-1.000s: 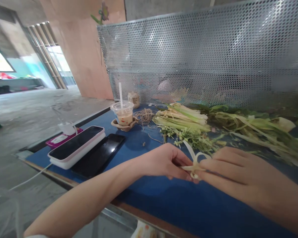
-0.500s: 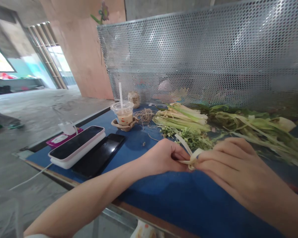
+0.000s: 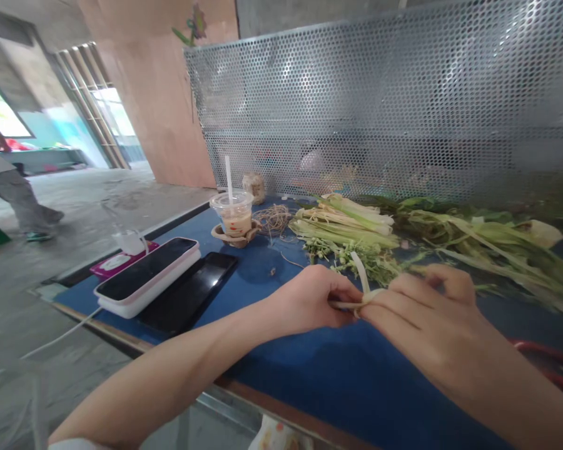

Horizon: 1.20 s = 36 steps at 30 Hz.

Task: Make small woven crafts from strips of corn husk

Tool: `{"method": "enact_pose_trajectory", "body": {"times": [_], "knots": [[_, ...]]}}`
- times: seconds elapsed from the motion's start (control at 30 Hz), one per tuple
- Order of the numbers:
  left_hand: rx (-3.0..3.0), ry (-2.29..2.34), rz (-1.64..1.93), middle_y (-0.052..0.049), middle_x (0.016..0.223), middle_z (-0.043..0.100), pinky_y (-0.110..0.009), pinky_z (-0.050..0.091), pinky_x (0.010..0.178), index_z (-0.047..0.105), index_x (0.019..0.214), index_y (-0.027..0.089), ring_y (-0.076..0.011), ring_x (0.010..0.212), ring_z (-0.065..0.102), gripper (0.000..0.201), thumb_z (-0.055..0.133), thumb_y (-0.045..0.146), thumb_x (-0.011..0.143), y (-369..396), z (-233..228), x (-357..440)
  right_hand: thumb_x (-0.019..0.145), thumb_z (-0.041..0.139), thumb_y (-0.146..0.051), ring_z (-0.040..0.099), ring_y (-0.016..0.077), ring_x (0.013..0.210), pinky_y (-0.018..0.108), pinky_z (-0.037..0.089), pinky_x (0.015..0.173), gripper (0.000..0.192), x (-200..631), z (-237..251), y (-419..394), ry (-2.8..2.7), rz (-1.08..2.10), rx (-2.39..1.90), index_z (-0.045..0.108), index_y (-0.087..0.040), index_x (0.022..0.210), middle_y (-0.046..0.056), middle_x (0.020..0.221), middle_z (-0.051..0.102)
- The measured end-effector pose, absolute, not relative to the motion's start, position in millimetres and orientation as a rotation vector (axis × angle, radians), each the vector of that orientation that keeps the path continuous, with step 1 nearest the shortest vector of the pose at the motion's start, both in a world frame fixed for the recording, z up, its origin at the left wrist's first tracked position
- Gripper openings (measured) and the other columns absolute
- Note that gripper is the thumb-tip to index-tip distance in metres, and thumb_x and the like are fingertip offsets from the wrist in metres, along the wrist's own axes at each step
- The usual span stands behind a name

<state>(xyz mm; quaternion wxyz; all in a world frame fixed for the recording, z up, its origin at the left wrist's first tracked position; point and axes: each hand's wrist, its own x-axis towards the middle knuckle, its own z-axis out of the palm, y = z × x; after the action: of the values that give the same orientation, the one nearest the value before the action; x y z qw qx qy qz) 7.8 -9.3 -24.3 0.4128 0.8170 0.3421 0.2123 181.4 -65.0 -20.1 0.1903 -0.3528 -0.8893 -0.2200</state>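
Left hand [image 3: 316, 297] and right hand [image 3: 426, 319] meet over a blue table [image 3: 309, 375], both pinching a pale strip [image 3: 359, 269], one end of it sticking up. Beyond them: small green sprigs [image 3: 375, 259], a bundle of pale green husks [image 3: 349, 219], twine [image 3: 275, 219] in a loose tangle, and a lidded cup [image 3: 237, 222] with a straw, perforated metal panel [image 3: 356, 94] behind. At left, a black phone [image 3: 192, 294] lies flat; farther off, a person [image 3: 14, 187] in grey trousers on the floor [image 3: 98, 194].

Over the desk [image 3: 300, 375], two hands [image 3: 312, 300] [image 3: 426, 319], by its near left corner two phones [image 3: 147, 265] [image 3: 192, 292] and one pack [image 3: 109, 267], toward its far left corner one cup [image 3: 235, 217], one straw [image 3: 228, 178], one jar [image 3: 254, 187], one twine tangle [image 3: 274, 220], and beyond its left edge one person [image 3: 14, 190]
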Motion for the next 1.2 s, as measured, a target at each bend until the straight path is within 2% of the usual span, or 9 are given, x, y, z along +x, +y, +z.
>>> {"method": "enact_pose_trajectory", "body": {"times": [0.13, 0.23, 0.37, 0.43, 0.6, 0.7, 0.93, 1.07, 1.2], "knots": [[2.009, 0.807, 0.596, 0.003, 0.06, 0.058, -0.015, 0.038, 0.053, 0.067, 0.077, 0.01, -0.0083, 0.059, 0.052, 0.016, 0.065, 0.016, 0.061, -8, -23, 6, 0.085, 0.036, -0.01, 0.051, 0.0178, 0.069, 0.042, 0.03, 0.077, 0.023, 180, -18, -65, -2.419, -0.731, -0.901, 0.057, -0.019, 0.083, 0.004, 0.069, 0.06], [1.94, 0.798, 0.632, 0.002, 0.061, 0.059, -0.016, 0.038, 0.051, 0.066, 0.075, 0.011, -0.0085, 0.057, 0.052, 0.018, 0.066, 0.023, 0.062, -7, -21, 3, 0.083, 0.045, -0.013, 0.054, 0.0195, 0.084, 0.04, 0.035, 0.081, 0.023, 182, -20, -62, -2.313, -0.656, -0.818, 0.054, -0.021, 0.103, 0.007, 0.094, 0.061], [1.829, 0.767, 0.567, 0.0, 0.065, 0.062, -0.016, 0.036, 0.045, 0.064, 0.082, 0.013, -0.0057, 0.046, 0.048, 0.021, 0.065, 0.026, 0.065, -8, -18, 0, 0.07, 0.064, -0.037, 0.054, 0.026, 0.094, 0.04, 0.044, 0.078, 0.057, 185, -28, -55, -1.982, -0.29, -1.151, 0.041, -0.02, 0.119, 0.014, 0.115, 0.049], [1.813, 0.783, 0.583, 0.002, 0.058, 0.06, -0.016, 0.036, 0.043, 0.06, 0.087, 0.014, -0.0055, 0.041, 0.047, 0.024, 0.064, 0.025, 0.066, -9, -17, 0, 0.065, 0.065, -0.045, 0.056, 0.0275, 0.093, 0.041, 0.047, 0.076, 0.059, 185, -30, -51, -1.956, 0.038, -1.347, 0.045, -0.021, 0.116, 0.012, 0.11, 0.054], [1.7, 0.764, 0.627, 0.006, 0.055, 0.06, -0.017, 0.041, 0.042, 0.036, 0.106, 0.02, -0.0094, 0.039, 0.054, 0.053, 0.066, 0.014, 0.062, -14, -19, 0, 0.066, 0.066, -0.038, 0.058, 0.0236, 0.098, 0.034, 0.048, 0.08, 0.056, 183, -24, -44, -1.957, 0.739, -1.329, 0.049, -0.027, 0.118, 0.004, 0.112, 0.061], [1.689, 0.763, 0.632, 0.006, 0.055, 0.06, -0.016, 0.04, 0.04, 0.029, 0.105, 0.021, -0.0103, 0.039, 0.055, 0.057, 0.065, 0.011, 0.062, -16, -23, 0, 0.064, 0.068, -0.035, 0.058, 0.0235, 0.098, 0.031, 0.048, 0.079, 0.052, 183, -21, -43, -1.949, 0.832, -1.325, 0.055, -0.026, 0.113, 0.002, 0.11, 0.062], [1.629, 0.834, 0.663, 0.004, 0.061, 0.063, -0.018, 0.045, 0.039, 0.028, 0.104, 0.021, -0.0104, 0.038, 0.056, 0.058, 0.066, 0.012, 0.062, -17, -18, 1, 0.065, 0.067, -0.032, 0.059, 0.0188, 0.07, 0.028, 0.045, 0.064, 0.012, 178, -24, -44, -1.96, 0.833, -1.311, 0.069, -0.023, 0.073, -0.001, 0.071, 0.066], [1.662, 0.834, 0.705, 0.003, 0.059, 0.062, -0.013, 0.037, 0.034, 0.029, 0.108, 0.021, -0.0127, 0.042, 0.059, 0.06, 0.067, 0.014, 0.062, -16, -14, 1, 0.064, 0.066, -0.035, 0.058, 0.021, 0.076, 0.031, 0.044, 0.067, 0.016, 176, -24, -44, -1.808, 0.869, -1.316, 0.07, -0.024, 0.075, 0.001, 0.074, 0.066], [1.627, 0.812, 0.705, 0.001, 0.063, 0.065, -0.015, 0.038, 0.036, 0.03, 0.11, 0.021, -0.0135, 0.045, 0.06, 0.064, 0.071, 0.021, 0.062, -17, -13, 0, 0.063, 0.067, -0.035, 0.057, 0.0171, 0.066, 0.029, 0.045, 0.063, 0.018, 176, -28, -41, -1.599, 0.977, -1.239, 0.068, -0.02, 0.073, 0.001, 0.067, 0.064]]}}
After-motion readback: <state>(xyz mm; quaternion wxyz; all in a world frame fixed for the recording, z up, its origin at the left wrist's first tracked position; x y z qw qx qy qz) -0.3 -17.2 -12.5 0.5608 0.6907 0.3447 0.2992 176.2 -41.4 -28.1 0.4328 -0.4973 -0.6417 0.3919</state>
